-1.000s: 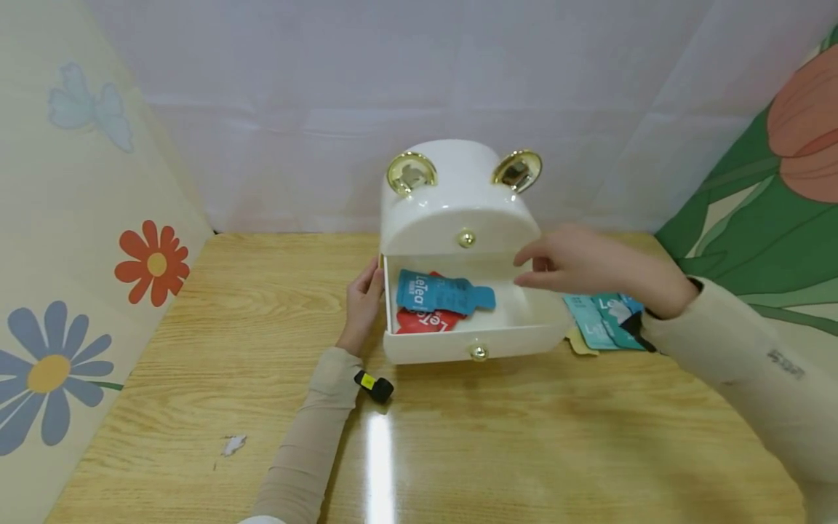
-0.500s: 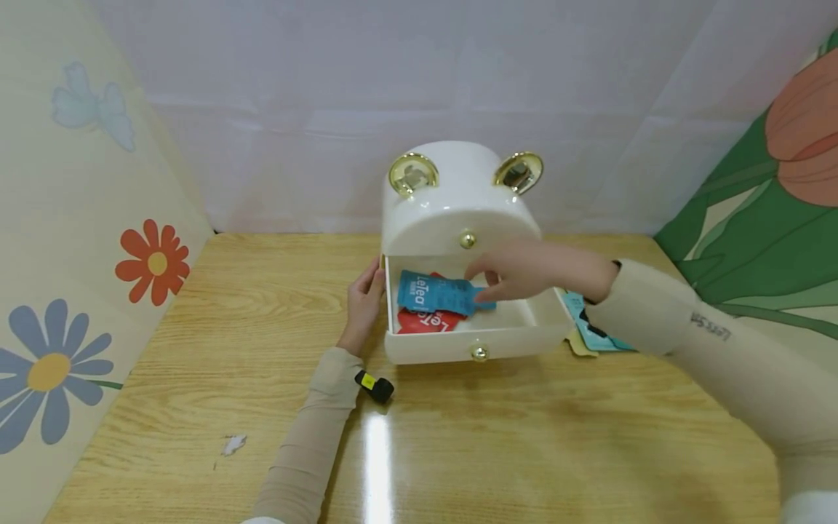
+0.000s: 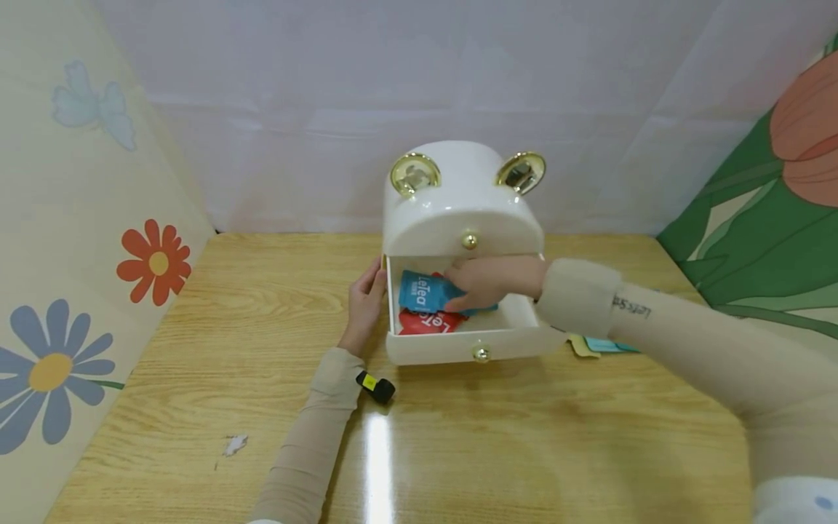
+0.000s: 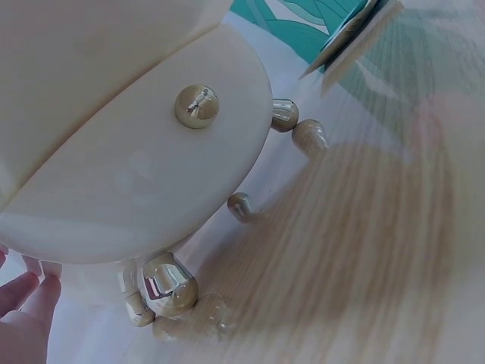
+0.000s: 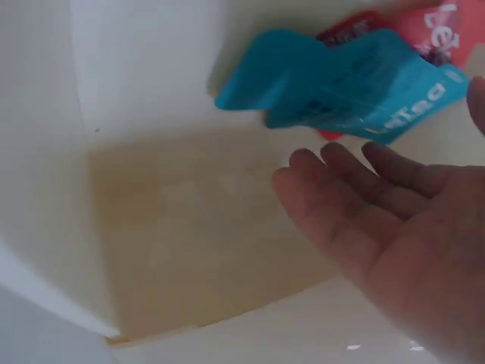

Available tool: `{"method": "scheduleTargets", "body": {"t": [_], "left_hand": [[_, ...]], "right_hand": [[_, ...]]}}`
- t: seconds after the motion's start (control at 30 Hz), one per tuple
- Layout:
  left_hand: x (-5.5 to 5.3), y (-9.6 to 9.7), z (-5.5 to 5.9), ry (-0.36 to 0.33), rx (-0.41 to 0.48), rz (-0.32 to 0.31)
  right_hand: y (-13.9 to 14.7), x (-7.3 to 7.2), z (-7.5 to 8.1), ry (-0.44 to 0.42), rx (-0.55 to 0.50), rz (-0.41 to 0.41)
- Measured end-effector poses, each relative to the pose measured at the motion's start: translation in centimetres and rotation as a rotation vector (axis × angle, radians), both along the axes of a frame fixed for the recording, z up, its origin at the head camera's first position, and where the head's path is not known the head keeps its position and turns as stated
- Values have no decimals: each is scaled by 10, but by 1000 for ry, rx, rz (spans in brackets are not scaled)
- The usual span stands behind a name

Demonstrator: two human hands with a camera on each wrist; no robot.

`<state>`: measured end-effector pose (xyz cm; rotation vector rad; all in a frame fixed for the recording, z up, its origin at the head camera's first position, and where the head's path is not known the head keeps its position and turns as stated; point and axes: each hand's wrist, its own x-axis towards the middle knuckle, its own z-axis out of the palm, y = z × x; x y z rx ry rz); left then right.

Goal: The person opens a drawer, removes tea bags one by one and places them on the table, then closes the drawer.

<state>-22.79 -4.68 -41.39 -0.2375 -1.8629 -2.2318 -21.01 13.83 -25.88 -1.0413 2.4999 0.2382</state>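
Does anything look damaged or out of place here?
Yes: a pale, ragged patch on the wooden table, at lower left, breaks the smooth grain; whether it's damage or a stuck scrap isn't clear. The blue pouch lying across red packaging looks merely untidy; no spill shows.

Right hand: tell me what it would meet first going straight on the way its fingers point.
Most likely the blue packet, which lies right by the fingers of the right hand in the open drawer. Depth is unclear, so I cannot tell whether they touch it.
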Motion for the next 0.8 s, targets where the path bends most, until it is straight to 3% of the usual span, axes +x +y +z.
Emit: {"method": "scheduleTargets", "body": {"t": [0.3, 0.8], "left_hand": [[1, 1, -1, 35, 12, -15], [2, 2, 0, 39, 7, 3]], "right_hand": [[-8, -10, -17, 12, -12, -2], [-10, -11, -21, 135, -40, -45]]}}
